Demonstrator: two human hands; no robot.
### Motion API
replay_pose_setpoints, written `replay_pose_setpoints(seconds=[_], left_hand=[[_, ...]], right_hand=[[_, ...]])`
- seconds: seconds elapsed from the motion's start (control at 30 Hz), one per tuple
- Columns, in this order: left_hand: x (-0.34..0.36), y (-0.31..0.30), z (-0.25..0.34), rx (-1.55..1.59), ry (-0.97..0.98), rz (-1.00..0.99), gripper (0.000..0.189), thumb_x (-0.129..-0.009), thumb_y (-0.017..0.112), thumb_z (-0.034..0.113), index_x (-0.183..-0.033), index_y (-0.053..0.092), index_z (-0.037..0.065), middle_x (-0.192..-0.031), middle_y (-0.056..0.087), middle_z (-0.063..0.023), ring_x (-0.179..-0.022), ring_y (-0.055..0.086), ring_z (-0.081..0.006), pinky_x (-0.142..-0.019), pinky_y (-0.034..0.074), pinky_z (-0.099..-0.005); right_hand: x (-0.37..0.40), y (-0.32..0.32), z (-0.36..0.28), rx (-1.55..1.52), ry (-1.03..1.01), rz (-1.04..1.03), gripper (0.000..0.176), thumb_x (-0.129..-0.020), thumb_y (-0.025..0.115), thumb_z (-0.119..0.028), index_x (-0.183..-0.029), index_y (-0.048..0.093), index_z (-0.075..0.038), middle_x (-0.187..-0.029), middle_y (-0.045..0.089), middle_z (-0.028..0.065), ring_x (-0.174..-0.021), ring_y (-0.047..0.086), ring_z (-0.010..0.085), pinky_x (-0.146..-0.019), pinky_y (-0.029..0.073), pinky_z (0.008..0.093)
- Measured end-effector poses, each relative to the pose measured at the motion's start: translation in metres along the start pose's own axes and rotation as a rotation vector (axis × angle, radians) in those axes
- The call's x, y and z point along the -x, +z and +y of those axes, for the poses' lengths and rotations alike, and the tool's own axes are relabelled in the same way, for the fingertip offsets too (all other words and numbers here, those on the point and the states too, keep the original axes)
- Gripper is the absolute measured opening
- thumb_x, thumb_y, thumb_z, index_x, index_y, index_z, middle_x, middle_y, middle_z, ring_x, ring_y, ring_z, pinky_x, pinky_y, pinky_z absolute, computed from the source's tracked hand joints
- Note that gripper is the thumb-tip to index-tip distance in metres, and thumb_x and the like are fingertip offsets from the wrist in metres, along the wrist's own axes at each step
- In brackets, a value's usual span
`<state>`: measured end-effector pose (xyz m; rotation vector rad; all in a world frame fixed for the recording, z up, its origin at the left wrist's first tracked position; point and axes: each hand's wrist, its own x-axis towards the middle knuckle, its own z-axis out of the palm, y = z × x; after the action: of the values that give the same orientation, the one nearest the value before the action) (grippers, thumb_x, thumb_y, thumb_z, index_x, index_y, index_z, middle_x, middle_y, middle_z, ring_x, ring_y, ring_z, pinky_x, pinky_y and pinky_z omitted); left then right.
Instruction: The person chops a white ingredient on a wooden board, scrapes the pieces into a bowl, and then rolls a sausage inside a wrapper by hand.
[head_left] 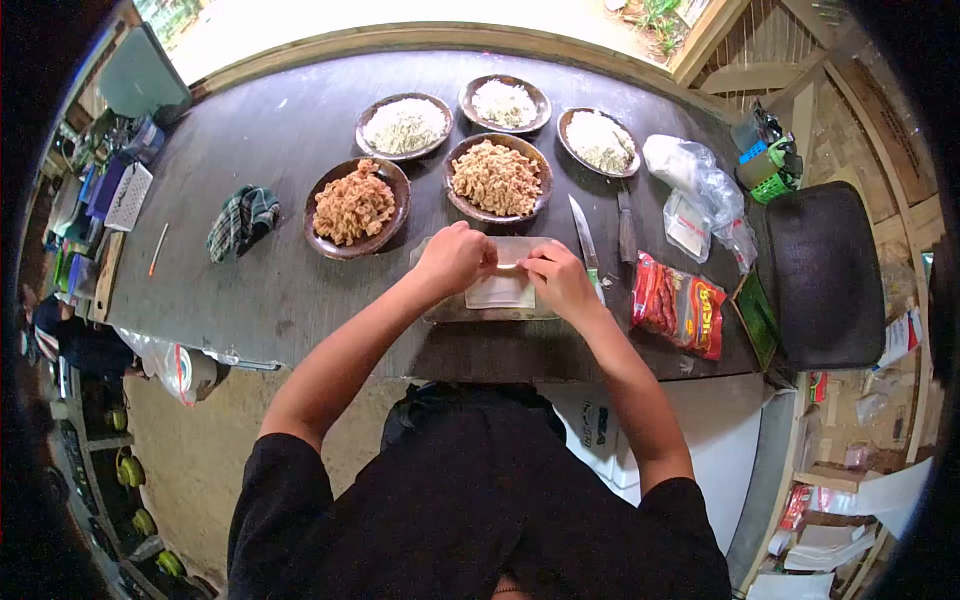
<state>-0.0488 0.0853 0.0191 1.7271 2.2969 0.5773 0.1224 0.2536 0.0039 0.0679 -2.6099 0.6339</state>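
Note:
On a clear rectangular board [440,302] near the table's front edge lies a pale, square wrapper sheet [500,292]. My left hand [458,258] is closed at the sheet's far left corner, fingertips pinched on it. Opposite it, my right hand [556,275] pinches the far right part of the same sheet. Between the two hands the far edge looks folded or rolled over a thin, pale strip. Just right of my right hand lies a knife [583,228] with a green and white handle.
Behind the board stand plates of brown crumbly food [496,178] [352,203] and pale shreds [404,126]. A red sausage packet [678,306], plastic bags [705,195] and a dark chair [825,275] are at right. A checked cloth [243,222] lies left.

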Motion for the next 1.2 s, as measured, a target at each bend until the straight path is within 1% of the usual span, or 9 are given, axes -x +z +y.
replay_pose_setpoints(seconds=[0.23, 0.3, 0.4, 0.57, 0.63, 0.8, 0.9, 1.03, 1.2], left_hand=[[0.017, 0.011, 0.021, -0.372, 0.293, 0.140, 0.020, -0.087, 0.068, 0.020, -0.068, 0.068, 0.011, -0.077, 0.070, -0.0072, -0.082, 0.062, -0.0261, -0.080, 0.051, -0.0383], [0.015, 0.014, 0.018, -0.303, 0.250, 0.118, 0.014, -0.085, 0.070, 0.019, -0.075, 0.073, 0.010, -0.076, 0.071, -0.0067, -0.082, 0.062, -0.0272, -0.080, 0.052, -0.0395], [0.013, 0.013, 0.017, -0.113, 0.005, 0.123, 0.011, -0.080, 0.075, 0.017, -0.089, 0.080, 0.013, -0.079, 0.072, -0.0054, -0.082, 0.061, -0.0299, -0.080, 0.052, -0.0407], [0.015, 0.019, 0.015, -0.091, -0.008, 0.185, 0.006, -0.077, 0.071, 0.016, -0.078, 0.076, 0.012, -0.080, 0.069, -0.0056, -0.087, 0.062, -0.0281, -0.077, 0.051, -0.0391], [0.019, 0.019, 0.018, -0.080, -0.010, 0.204, 0.005, -0.077, 0.071, 0.016, -0.077, 0.075, 0.013, -0.080, 0.069, -0.0049, -0.087, 0.061, -0.0277, -0.078, 0.051, -0.0382], [0.034, 0.024, 0.030, -0.343, 0.192, 0.289, 0.011, -0.080, 0.072, 0.016, -0.072, 0.068, 0.012, -0.077, 0.067, -0.0030, -0.085, 0.061, -0.0264, -0.080, 0.051, -0.0386], [0.032, 0.029, 0.024, -0.294, 0.080, 0.190, 0.007, -0.080, 0.073, 0.018, -0.076, 0.072, 0.012, -0.078, 0.069, -0.0033, -0.087, 0.061, -0.0268, -0.081, 0.050, -0.0388], [0.027, 0.020, 0.025, -0.152, 0.018, 0.245, 0.007, -0.080, 0.074, 0.020, -0.082, 0.076, 0.014, -0.079, 0.070, -0.0036, -0.088, 0.061, -0.0270, -0.081, 0.050, -0.0390], [0.033, 0.021, 0.030, -0.130, -0.011, 0.210, 0.009, -0.082, 0.074, 0.023, -0.086, 0.077, 0.016, -0.081, 0.071, -0.0026, -0.089, 0.060, -0.0268, -0.082, 0.049, -0.0393]], right_hand=[[0.018, 0.006, -0.004, 0.167, -0.139, -0.002, 0.009, -0.081, 0.069, -0.002, -0.089, 0.072, 0.000, -0.088, 0.064, 0.0112, -0.089, 0.064, 0.0290, -0.080, 0.055, 0.0391], [0.015, 0.006, 0.001, 0.101, -0.088, 0.022, 0.008, -0.081, 0.070, -0.003, -0.089, 0.072, 0.000, -0.089, 0.064, 0.0113, -0.089, 0.064, 0.0300, -0.081, 0.055, 0.0395], [0.010, 0.005, 0.005, -0.002, -0.004, 0.027, 0.011, -0.081, 0.071, -0.002, -0.092, 0.073, 0.001, -0.089, 0.064, 0.0111, -0.090, 0.064, 0.0309, -0.081, 0.055, 0.0408], [0.006, 0.006, -0.001, -0.020, -0.021, 0.071, 0.016, -0.081, 0.070, -0.001, -0.096, 0.073, 0.002, -0.092, 0.064, 0.0111, -0.092, 0.064, 0.0302, -0.081, 0.055, 0.0402], [0.011, 0.005, 0.000, 0.133, -0.139, -0.031, 0.015, -0.083, 0.066, 0.000, -0.097, 0.072, 0.001, -0.097, 0.064, 0.0105, -0.094, 0.063, 0.0284, -0.082, 0.055, 0.0380], [0.023, 0.004, -0.006, 0.150, -0.219, 0.012, 0.015, -0.085, 0.065, 0.001, -0.098, 0.073, 0.000, -0.094, 0.063, 0.0102, -0.092, 0.063, 0.0278, -0.082, 0.055, 0.0376], [0.026, 0.006, -0.003, 0.050, -0.165, 0.046, 0.015, -0.085, 0.067, 0.000, -0.098, 0.074, 0.001, -0.092, 0.063, 0.0110, -0.091, 0.063, 0.0288, -0.082, 0.055, 0.0380], [0.019, 0.005, -0.003, -0.036, 0.000, 0.054, 0.015, -0.085, 0.068, -0.001, -0.099, 0.074, 0.001, -0.092, 0.063, 0.0123, -0.091, 0.063, 0.0301, -0.083, 0.055, 0.0383], [0.026, 0.005, -0.010, 0.025, -0.055, 0.093, 0.017, -0.082, 0.070, 0.000, -0.098, 0.074, 0.001, -0.091, 0.063, 0.0124, -0.091, 0.063, 0.0294, -0.084, 0.055, 0.0375]])
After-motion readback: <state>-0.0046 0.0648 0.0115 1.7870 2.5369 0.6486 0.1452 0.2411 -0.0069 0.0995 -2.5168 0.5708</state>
